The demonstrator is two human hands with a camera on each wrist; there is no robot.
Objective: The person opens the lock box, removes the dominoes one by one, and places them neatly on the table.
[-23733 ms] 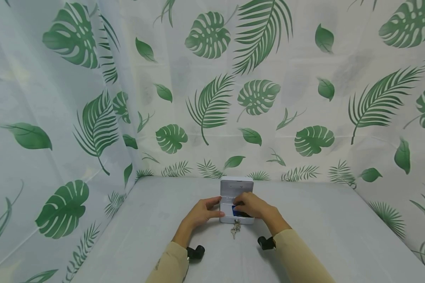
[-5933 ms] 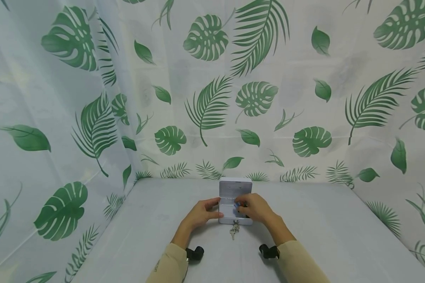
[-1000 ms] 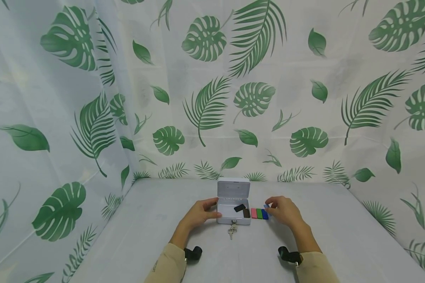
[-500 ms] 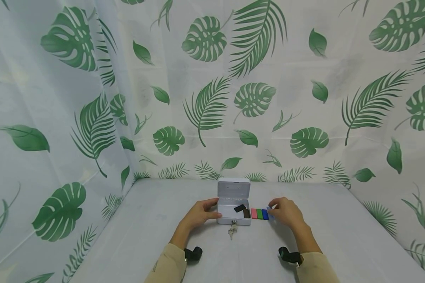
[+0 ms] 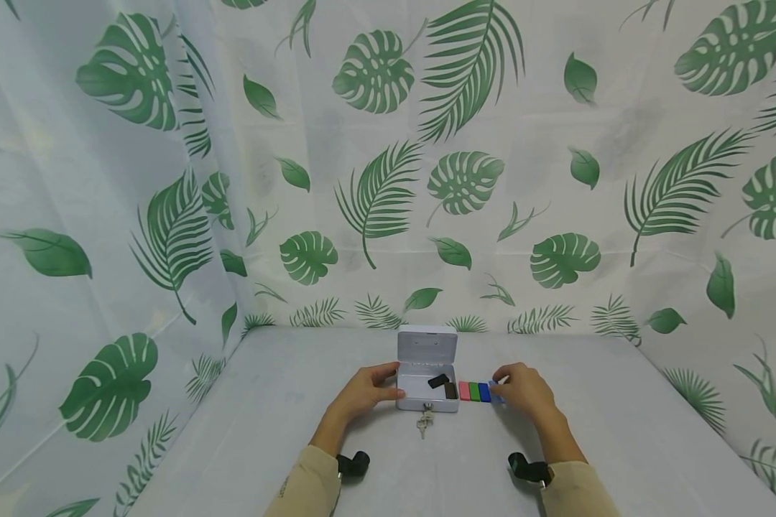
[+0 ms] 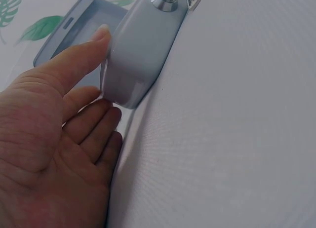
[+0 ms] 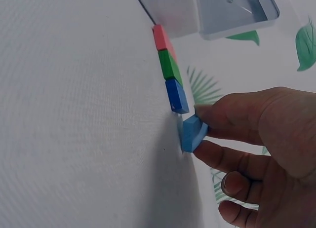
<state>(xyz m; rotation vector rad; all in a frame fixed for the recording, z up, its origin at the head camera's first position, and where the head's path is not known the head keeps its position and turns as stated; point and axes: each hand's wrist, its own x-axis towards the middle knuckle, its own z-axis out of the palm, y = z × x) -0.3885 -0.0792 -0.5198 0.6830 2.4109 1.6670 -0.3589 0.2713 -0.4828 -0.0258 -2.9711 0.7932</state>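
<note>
Now I see the right hand (image 5: 527, 390) pinch the pale block (image 7: 189, 134), three o'clock from the box (image 5: 417, 404), maybe to straighten the row (image 5: 474, 391); the left hand (image 5: 364, 391), fingers wide, touches nine o'clock, maybe for steadiness.

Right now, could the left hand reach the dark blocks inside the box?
Probably yes: the left hand touches the box, the lid stands open, and nothing covers the dark blocks.

In the head view's lower centre, the box (image 5: 415, 405) was reachable from above, its raised lid (image 5: 427, 347) barring the back, the left hand (image 5: 361, 392) its left and the block row (image 5: 475, 391) its right; tabletop (image 5: 647, 424) at lower right gave room.
</note>
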